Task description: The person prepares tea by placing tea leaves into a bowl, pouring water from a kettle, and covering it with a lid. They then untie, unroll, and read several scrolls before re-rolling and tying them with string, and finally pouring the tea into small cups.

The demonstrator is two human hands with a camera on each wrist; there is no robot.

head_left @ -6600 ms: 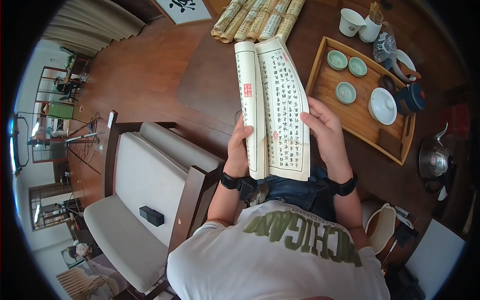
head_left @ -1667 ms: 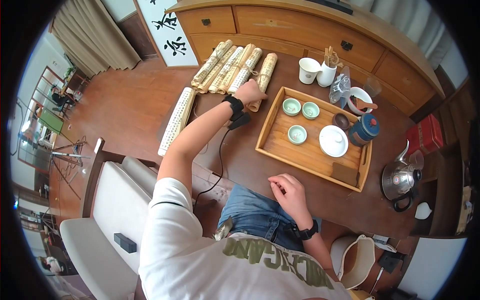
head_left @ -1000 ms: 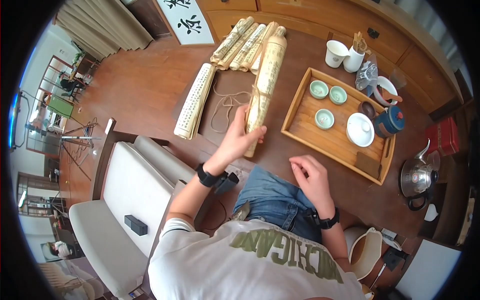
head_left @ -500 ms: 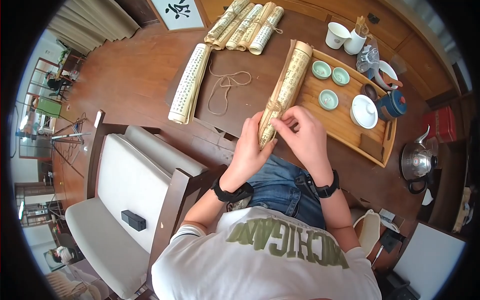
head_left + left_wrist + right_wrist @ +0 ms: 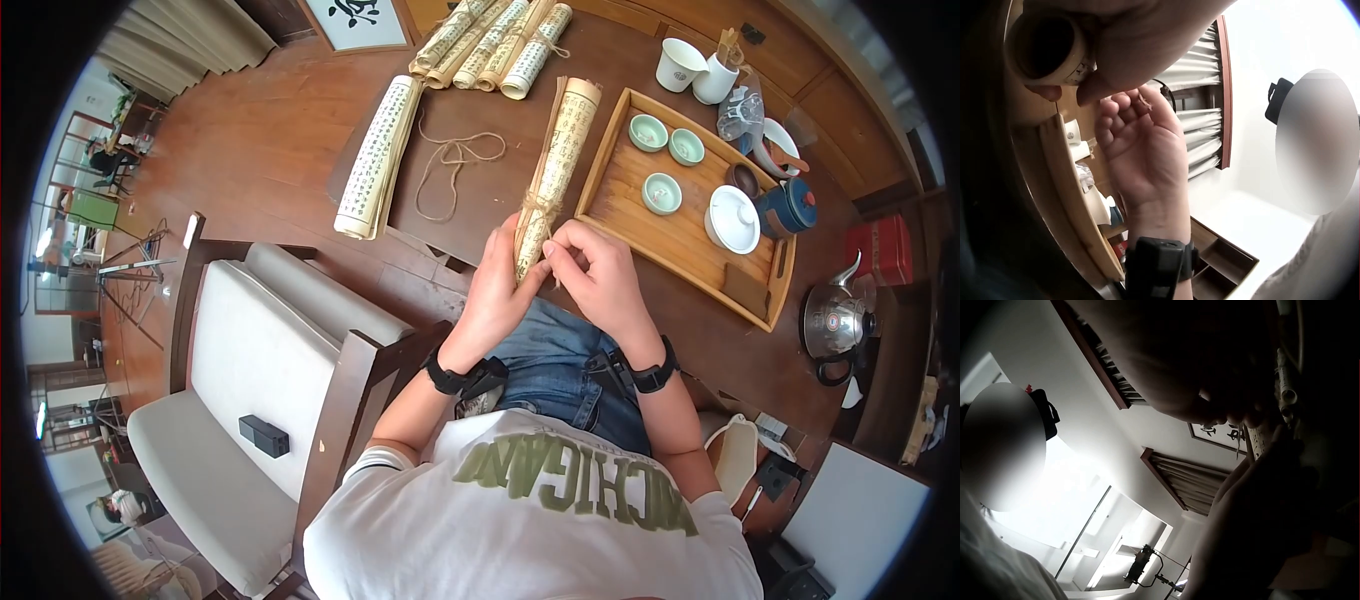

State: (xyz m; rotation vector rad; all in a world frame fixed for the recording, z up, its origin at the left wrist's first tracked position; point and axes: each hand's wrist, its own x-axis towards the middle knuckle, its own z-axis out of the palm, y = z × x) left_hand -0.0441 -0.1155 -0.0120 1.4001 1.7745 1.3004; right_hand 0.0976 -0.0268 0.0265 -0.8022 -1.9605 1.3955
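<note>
A rolled paper scroll (image 5: 562,140), tied with thin brown twine (image 5: 541,205), is held upright at a slant above the table's front edge. My left hand (image 5: 497,290) grips its lower end, which shows as a hollow roll (image 5: 1047,50) in the left wrist view. Beside it, my right hand (image 5: 603,280) pinches the twine, a bit of which (image 5: 1145,103) shows at its fingertips. An untied scroll (image 5: 375,165) lies at the table's left, with a loose loop of cord (image 5: 455,160) beside it. The right wrist view is dark.
Several tied scrolls (image 5: 500,45) lie at the back. Right of my hands is a wooden tray (image 5: 640,230) with green cups (image 5: 661,193) and a white lidded bowl (image 5: 732,220). A kettle (image 5: 838,318) stands far right, a grey-cushioned chair (image 5: 265,330) at left.
The scroll from the earliest frame now lies at left. My left hand has brought a tied one from the back row to my front, and my right hand has come to its twine.
</note>
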